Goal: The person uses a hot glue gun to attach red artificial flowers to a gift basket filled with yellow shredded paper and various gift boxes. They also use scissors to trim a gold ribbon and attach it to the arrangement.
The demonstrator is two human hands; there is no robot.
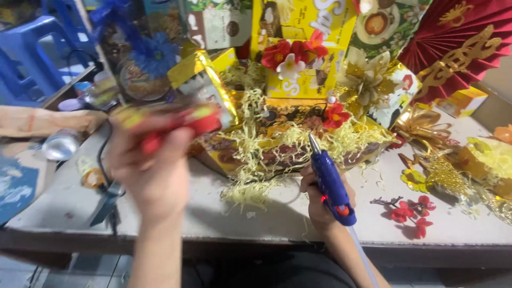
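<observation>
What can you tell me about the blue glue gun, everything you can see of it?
The glue gun is blue plastic by the look of it, with a silver metal nozzle pointing up toward the gift basket. A red-orange trigger shows low on the body, and a pale glue stick juts out behind. The right hand grips its handle above the table edge.

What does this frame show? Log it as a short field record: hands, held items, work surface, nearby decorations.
left hand: raised, gripping a blurred red and yellow object
right hand: holding a blue glue gun, nozzle up
centre: gift basket filled with yellow paper shreds
table: grey, worn
nearby: red flower sprig at right; red paper fan behind
</observation>
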